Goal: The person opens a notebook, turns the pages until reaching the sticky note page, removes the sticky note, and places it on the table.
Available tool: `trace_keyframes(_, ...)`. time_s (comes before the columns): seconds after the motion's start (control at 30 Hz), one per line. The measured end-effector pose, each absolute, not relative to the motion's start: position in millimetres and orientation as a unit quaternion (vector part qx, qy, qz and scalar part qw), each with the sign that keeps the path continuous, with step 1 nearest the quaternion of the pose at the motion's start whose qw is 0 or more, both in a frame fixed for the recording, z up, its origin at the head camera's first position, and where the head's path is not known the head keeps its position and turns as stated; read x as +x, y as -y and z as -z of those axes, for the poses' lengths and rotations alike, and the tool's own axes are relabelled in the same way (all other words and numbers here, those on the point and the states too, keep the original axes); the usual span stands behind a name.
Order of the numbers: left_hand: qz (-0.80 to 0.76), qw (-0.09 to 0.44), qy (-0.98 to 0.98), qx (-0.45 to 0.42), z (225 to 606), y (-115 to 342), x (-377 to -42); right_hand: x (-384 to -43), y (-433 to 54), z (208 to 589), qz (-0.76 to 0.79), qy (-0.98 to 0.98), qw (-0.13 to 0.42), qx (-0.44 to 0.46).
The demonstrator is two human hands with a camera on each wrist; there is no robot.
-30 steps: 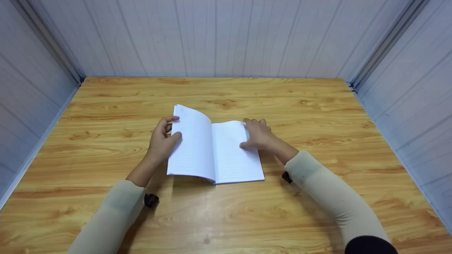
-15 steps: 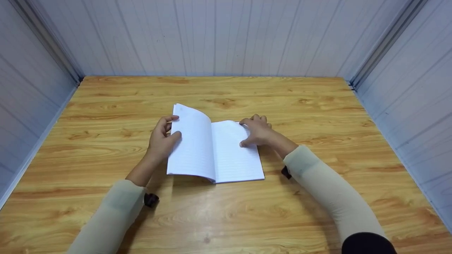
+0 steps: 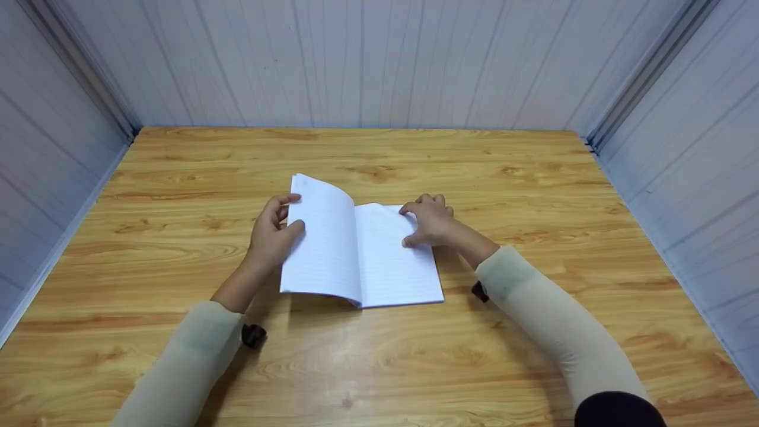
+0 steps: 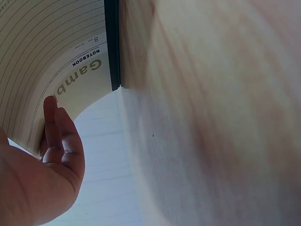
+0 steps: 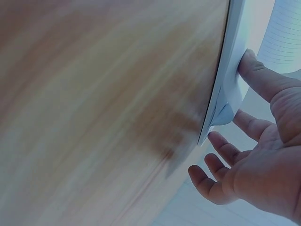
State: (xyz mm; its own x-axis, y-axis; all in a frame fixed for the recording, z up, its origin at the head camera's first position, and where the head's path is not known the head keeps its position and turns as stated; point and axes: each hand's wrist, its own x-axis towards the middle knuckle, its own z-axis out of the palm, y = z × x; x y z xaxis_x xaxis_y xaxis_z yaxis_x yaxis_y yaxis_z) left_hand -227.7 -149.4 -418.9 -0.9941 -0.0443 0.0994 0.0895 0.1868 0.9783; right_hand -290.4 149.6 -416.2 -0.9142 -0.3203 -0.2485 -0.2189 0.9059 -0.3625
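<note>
An open notebook [image 3: 397, 267] with ruled white pages lies in the middle of the table in the head view. My left hand [image 3: 276, 234] grips its raised left-hand pages [image 3: 323, 243], thumb in front and fingers behind. From below, the left wrist view shows the printed word NOTEBOOK on the bowed sheet [image 4: 70, 61], with the left hand [image 4: 59, 155] at its edge. At the upper right corner, my right hand [image 3: 430, 219] has its thumb on the page and its index finger at the top edge. A bent page corner [image 5: 225, 114] shows between that hand's thumb and index finger [image 5: 251, 125].
The wood-grain table [image 3: 356, 367] extends around the notebook on every side. Pale panelled walls [image 3: 362, 65] stand at the back and both sides. A small dark device [image 3: 254, 336] sits at the left cuff, another [image 3: 480, 291] at the right.
My right index finger has drawn slightly leftward and inward over the top corner, and the page there bends more, baring the corner beneath. My left hand holds its place.
</note>
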Motion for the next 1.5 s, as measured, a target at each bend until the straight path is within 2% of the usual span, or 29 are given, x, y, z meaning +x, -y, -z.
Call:
trace_keyframes(0.37,0.634,0.047,0.772,-0.003,417.6,148.8,-226.8,-285.0,-144.4,417.3,0.151,-0.967,0.139,-0.148)
trace_keyframes(0.77,0.638,0.051,0.768,-0.008,419.1,150.5,-227.6,-280.2,-141.4,414.0,0.159,-0.965,0.167,-0.121)
trace_keyframes(1.1,0.645,0.049,0.763,-0.020,418.1,151.8,-226.6,-275.6,-142.5,412.3,0.109,-0.972,0.134,-0.157)
trace_keyframes(1.5,0.636,0.048,0.770,-0.016,420.0,152.4,-226.6,-276.5,-137.8,412.8,0.213,-0.968,0.126,-0.038)
